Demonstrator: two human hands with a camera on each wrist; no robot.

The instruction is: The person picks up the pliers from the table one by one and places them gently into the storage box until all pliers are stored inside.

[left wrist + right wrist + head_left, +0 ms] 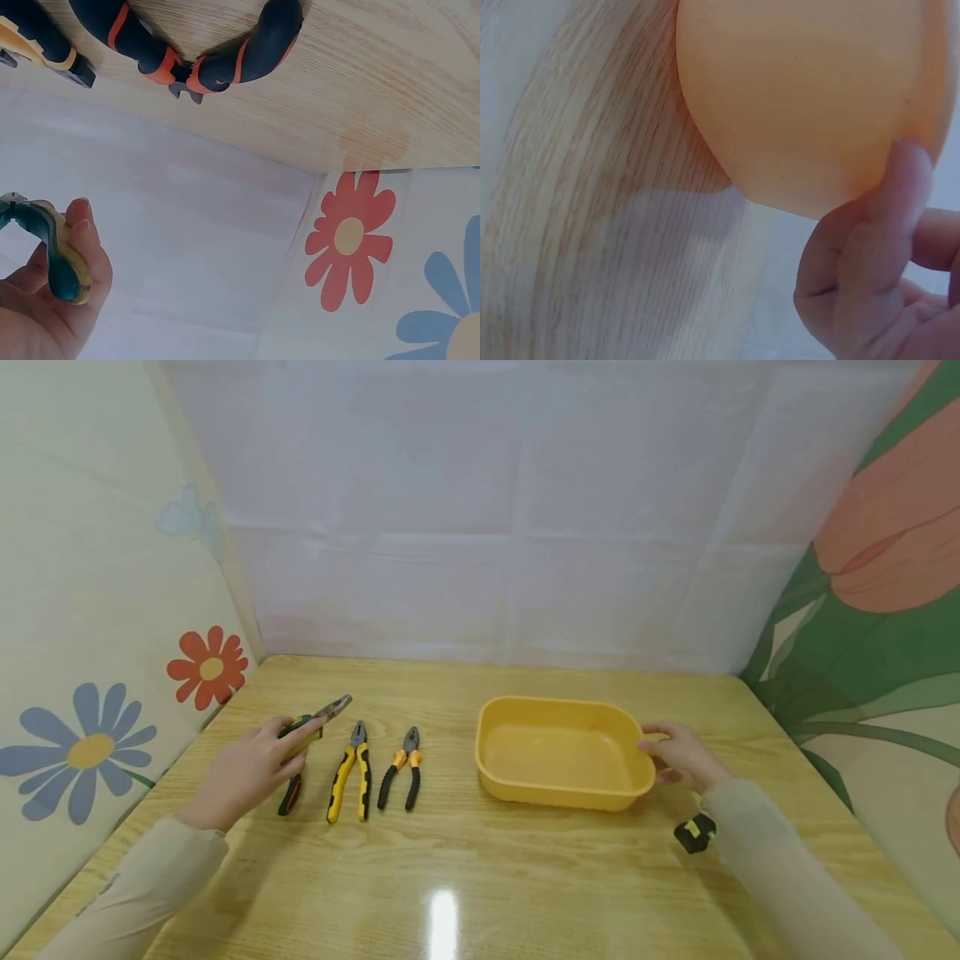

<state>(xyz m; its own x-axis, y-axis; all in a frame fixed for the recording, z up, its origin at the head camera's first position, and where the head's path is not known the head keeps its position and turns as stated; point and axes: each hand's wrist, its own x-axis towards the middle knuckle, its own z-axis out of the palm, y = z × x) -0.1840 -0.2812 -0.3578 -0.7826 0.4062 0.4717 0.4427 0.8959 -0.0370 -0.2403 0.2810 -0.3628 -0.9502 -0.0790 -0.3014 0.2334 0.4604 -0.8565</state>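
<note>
My left hand (251, 768) grips pliers (336, 705) with green and yellow handles, raised over the left side of the table, their metal jaws pointing away to the right. In the left wrist view the fingers curl round the handles (71, 270). Below that hand lie pliers with black and red handles (262, 45), partly hidden in the head view. At the right end of a yellow plastic basin (562, 797), my right hand (686, 756) holds the rim. The right wrist view shows a fingertip (909, 161) against the basin's outer wall.
Yellow and black pliers (341, 785) and smaller pliers with black and orange handles (412, 787) lie side by side, left of the basin. A black and yellow tape measure (692, 837) sits by the right wrist. A white cloth (480, 527) hangs behind the wooden table (360, 885).
</note>
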